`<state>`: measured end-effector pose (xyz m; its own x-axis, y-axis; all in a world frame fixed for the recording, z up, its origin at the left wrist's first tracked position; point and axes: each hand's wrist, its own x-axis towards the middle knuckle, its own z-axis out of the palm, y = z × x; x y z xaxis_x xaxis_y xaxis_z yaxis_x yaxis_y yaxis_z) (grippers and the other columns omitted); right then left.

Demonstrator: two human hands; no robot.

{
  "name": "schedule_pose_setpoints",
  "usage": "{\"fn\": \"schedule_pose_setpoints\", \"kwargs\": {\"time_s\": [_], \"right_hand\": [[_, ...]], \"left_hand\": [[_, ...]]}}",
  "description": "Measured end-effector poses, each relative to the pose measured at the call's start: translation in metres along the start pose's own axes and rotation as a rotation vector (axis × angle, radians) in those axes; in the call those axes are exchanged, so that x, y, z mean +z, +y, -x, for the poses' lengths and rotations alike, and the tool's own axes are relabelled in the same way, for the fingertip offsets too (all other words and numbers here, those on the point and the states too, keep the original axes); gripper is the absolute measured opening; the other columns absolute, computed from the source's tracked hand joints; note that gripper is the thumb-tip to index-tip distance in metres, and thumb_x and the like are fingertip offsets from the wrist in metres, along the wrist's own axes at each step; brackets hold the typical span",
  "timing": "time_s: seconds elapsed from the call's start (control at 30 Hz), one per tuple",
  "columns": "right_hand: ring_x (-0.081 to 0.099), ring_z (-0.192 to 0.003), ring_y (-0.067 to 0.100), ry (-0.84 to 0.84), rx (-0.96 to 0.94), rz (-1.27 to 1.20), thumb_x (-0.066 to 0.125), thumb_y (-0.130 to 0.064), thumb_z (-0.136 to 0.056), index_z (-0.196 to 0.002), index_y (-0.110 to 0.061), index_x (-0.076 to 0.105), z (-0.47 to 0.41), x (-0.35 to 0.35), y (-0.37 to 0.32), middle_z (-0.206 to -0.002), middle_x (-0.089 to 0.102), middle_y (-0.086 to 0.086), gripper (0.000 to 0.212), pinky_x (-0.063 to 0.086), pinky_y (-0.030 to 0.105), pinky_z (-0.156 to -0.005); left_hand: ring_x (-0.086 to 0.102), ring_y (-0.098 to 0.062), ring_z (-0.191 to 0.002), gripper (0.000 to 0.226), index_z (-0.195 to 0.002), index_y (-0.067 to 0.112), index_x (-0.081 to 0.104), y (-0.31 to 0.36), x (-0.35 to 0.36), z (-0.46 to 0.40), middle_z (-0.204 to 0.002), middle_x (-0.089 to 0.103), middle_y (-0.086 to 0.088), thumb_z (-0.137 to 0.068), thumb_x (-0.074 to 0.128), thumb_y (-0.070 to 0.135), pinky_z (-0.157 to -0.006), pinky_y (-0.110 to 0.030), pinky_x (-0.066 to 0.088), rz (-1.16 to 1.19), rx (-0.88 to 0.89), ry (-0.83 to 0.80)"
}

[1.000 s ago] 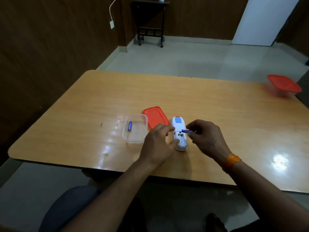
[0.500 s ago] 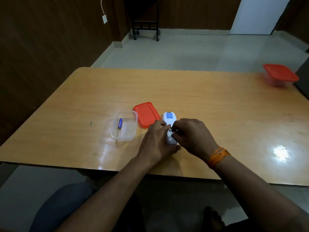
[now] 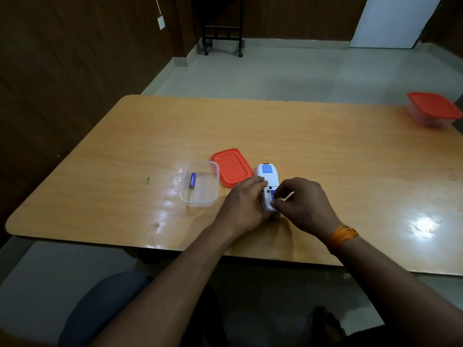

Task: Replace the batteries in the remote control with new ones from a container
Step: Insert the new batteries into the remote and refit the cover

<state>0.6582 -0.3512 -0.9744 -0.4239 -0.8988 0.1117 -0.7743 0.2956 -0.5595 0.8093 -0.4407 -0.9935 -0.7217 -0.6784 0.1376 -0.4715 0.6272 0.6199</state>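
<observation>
**Battery now down in the remote's bay**

Since a second ago: the blue battery, then held out to the right of the remote by the right hand, now lies in the open compartment at the remote's near end. Both hands have closed in over that end.

Remote control: white, back side up, flat on the wooden table, blue label at its far end. Compartment uncovered.

Left hand: fingers curled round the remote's left edge, gripping it against the table.

Right hand: fingertips bent down onto the battery in the bay, pinching or pressing it; exact contact is partly hidden.

Clear container: left of the hands, open, one more blue battery lying inside. Its orange lid lies flat between the container and the remote, just beside both.

Second container with orange lid: far right table edge, closed, well apart.

Orange band on right wrist.
</observation>
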Motion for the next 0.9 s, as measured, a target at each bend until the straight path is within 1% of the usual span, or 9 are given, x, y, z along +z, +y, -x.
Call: {"fn": "schedule_pose_setpoints", "kwargs": {"time_s": [0.17, 0.3, 0.43, 0.53, 0.6, 0.67, 0.73, 0.83, 0.9], "right_hand": [[0.069, -0.084, 0.022, -0.004, 0.179, -0.113, 0.08, -0.02, -0.078, -0.083, -0.018, 0.074, -0.004, 0.001, 0.001, -0.087, 0.071, -0.004, 0.008, 0.058, 0.04, -0.076], [0.07, -0.078, 0.023, -0.024, 0.228, -0.149, 0.077, -0.017, -0.074, -0.077, -0.019, 0.072, -0.008, 0.002, -0.003, -0.082, 0.071, -0.004, 0.006, 0.061, 0.047, -0.075], [0.069, -0.083, 0.02, -0.014, 0.233, -0.144, 0.075, -0.019, -0.078, -0.079, -0.019, 0.075, -0.007, 0.002, -0.002, -0.083, 0.073, -0.004, 0.001, 0.057, 0.038, -0.073], [0.065, -0.084, 0.019, 0.098, 0.167, -0.091, 0.074, -0.026, -0.085, -0.083, -0.016, 0.075, -0.004, 0.002, 0.0, -0.087, 0.073, -0.002, 0.01, 0.049, 0.033, -0.07], [0.065, -0.081, 0.019, 0.176, 0.105, -0.067, 0.073, -0.029, -0.088, -0.084, -0.017, 0.073, -0.003, 0.002, -0.001, -0.087, 0.073, -0.002, 0.012, 0.047, 0.032, -0.07], [0.065, -0.077, 0.018, 0.225, 0.043, -0.087, 0.073, -0.027, -0.088, -0.084, -0.016, 0.071, -0.001, 0.002, -0.007, -0.084, 0.072, -0.004, 0.012, 0.049, 0.033, -0.07], [0.066, -0.071, 0.015, 0.251, -0.013, -0.132, 0.074, -0.022, -0.086, -0.08, -0.016, 0.07, -0.001, 0.004, -0.021, -0.079, 0.072, -0.005, 0.01, 0.047, 0.031, -0.068], [0.067, -0.071, 0.014, 0.217, -0.073, -0.177, 0.075, -0.021, -0.085, -0.079, -0.017, 0.07, -0.006, 0.013, -0.047, -0.079, 0.073, -0.005, 0.008, 0.048, 0.031, -0.069], [0.068, -0.076, 0.016, 0.171, -0.093, -0.194, 0.075, -0.022, -0.084, -0.083, -0.018, 0.073, -0.014, 0.024, -0.064, -0.081, 0.074, -0.006, 0.005, 0.05, 0.032, -0.072]], "left_hand": [[0.051, -0.025, -0.141, 0.084, -0.147, 0.009, 0.058, -0.002, 0.002, -0.001, -0.154, 0.054, -0.007, -0.078, 0.087, 0.047, -0.117, -0.04, 0.04, 0.0, -0.004, 0.006], [0.05, -0.024, -0.141, 0.084, -0.147, 0.009, 0.057, -0.002, 0.002, 0.0, -0.154, 0.054, -0.007, -0.078, 0.087, 0.047, -0.116, -0.035, 0.038, -0.003, -0.009, 0.002], [0.05, -0.024, -0.142, 0.084, -0.147, 0.009, 0.057, -0.002, 0.003, -0.001, -0.155, 0.054, -0.008, -0.078, 0.088, 0.046, -0.116, -0.032, 0.035, -0.016, -0.007, 0.01], [0.048, -0.023, -0.145, 0.084, -0.149, 0.009, 0.056, -0.001, -0.001, 0.001, -0.158, 0.051, -0.009, -0.079, 0.088, 0.044, -0.118, -0.031, 0.036, 0.001, 0.0, -0.009], [0.05, -0.022, -0.143, 0.083, -0.15, 0.011, 0.055, -0.001, -0.007, 0.004, -0.158, 0.051, -0.008, -0.079, 0.088, 0.041, -0.117, -0.037, 0.043, 0.027, 0.004, -0.001], [0.06, -0.019, -0.128, 0.075, -0.147, 0.015, 0.059, -0.003, -0.017, 0.006, -0.148, 0.06, -0.004, -0.08, 0.088, 0.035, -0.105, -0.039, 0.053, 0.043, 0.019, 0.05], [0.068, -0.014, -0.107, 0.058, -0.135, 0.018, 0.069, -0.004, -0.033, 0.007, -0.128, 0.071, 0.001, -0.081, 0.087, 0.031, -0.088, -0.032, 0.058, 0.059, 0.008, 0.135], [0.071, -0.01, -0.084, 0.026, -0.108, 0.016, 0.08, -0.012, -0.066, 0.009, -0.096, 0.076, 0.006, -0.084, 0.085, 0.024, -0.077, -0.02, 0.054, 0.094, -0.062, 0.276], [0.069, -0.008, -0.075, 0.013, -0.096, 0.017, 0.08, -0.025, -0.088, 0.012, -0.084, 0.075, 0.007, -0.084, 0.083, 0.023, -0.072, -0.017, 0.051, 0.081, -0.132, 0.347]]}}
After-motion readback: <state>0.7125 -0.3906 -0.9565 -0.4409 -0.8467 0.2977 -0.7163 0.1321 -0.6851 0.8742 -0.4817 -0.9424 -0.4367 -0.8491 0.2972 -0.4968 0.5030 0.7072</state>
